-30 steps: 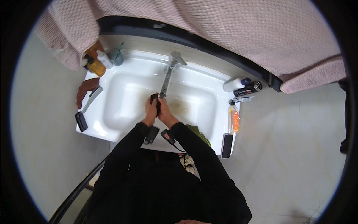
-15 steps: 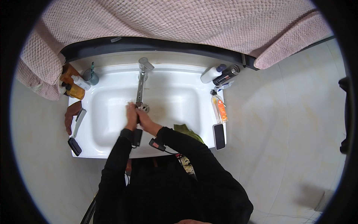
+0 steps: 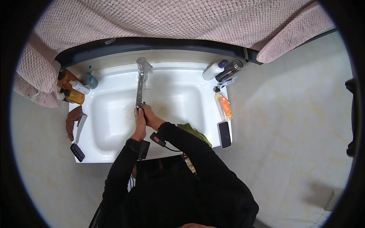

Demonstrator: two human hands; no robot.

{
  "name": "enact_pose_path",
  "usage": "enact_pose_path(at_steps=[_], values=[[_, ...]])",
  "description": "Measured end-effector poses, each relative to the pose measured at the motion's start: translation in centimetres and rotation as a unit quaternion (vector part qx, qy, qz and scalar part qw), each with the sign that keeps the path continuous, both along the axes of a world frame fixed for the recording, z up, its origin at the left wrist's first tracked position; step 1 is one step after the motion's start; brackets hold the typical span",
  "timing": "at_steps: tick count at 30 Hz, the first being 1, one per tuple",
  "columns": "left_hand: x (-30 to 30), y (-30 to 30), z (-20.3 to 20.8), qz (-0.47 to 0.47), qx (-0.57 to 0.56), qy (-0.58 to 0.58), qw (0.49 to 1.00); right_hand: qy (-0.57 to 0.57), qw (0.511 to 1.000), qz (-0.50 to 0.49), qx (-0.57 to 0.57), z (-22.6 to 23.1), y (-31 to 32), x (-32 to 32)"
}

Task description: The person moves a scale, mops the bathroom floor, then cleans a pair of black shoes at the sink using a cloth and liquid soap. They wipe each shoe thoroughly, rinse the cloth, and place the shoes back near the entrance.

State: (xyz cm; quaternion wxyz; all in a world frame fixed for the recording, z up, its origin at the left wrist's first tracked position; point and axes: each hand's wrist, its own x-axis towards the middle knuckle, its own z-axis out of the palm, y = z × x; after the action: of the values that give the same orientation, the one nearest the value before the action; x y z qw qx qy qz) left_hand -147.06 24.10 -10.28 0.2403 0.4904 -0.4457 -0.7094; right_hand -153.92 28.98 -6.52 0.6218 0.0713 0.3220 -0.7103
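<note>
Both my hands are together over the white sink (image 3: 97, 155), just below the end of the chrome faucet (image 3: 140, 87). My left hand (image 3: 139, 124) points up toward the spout, its fingertips close under the outlet. Against it, on the right, my right hand (image 3: 153, 118) curls its fingers inward. A dark patch shows between the two hands, too small and covered to name. Water droplets lie on the basin left of my fingers. A black device is strapped at each wrist, with a cable running from the right one.
On the left ledge are bottles (image 3: 75, 97), a cup (image 3: 90, 80) and a white-handled brush (image 3: 80, 128). The right ledge holds a white pump bottle (image 3: 214, 71), a dark flask (image 3: 229, 70), a clear bottle (image 3: 223, 104) and a phone (image 3: 224, 135). A green cloth (image 3: 192, 132) hangs over the front rim.
My left hand has shifted right and toward me, to below the spout. My right hand has moved up closer to the outlet. The whole view has shifted slightly.
</note>
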Motion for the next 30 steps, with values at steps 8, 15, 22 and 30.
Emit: enact_pose_path(at_steps=[8, 15, 22, 30], values=[[0.5, -0.8, 1.3, -0.069, 0.141, 0.053, 0.986, 0.034, 0.992, 0.058, 0.106, -0.6, -0.2, -0.8], [1.6, 0.0, 3.7, 0.120, 0.202, 0.167, 0.957, 0.122, 0.966, -0.052, 0.221, -2.1, -0.2, -4.8], [-1.4, 3.5, 5.1, 0.025, 0.168, 0.043, 0.985, 0.571, 0.766, 0.007, 0.294, -2.3, -0.5, -2.5], [-2.0, 2.2, 4.3, 0.037, -0.094, -0.196, 0.975, 0.488, 0.828, 0.074, 0.266, -2.6, -0.9, -2.4]])
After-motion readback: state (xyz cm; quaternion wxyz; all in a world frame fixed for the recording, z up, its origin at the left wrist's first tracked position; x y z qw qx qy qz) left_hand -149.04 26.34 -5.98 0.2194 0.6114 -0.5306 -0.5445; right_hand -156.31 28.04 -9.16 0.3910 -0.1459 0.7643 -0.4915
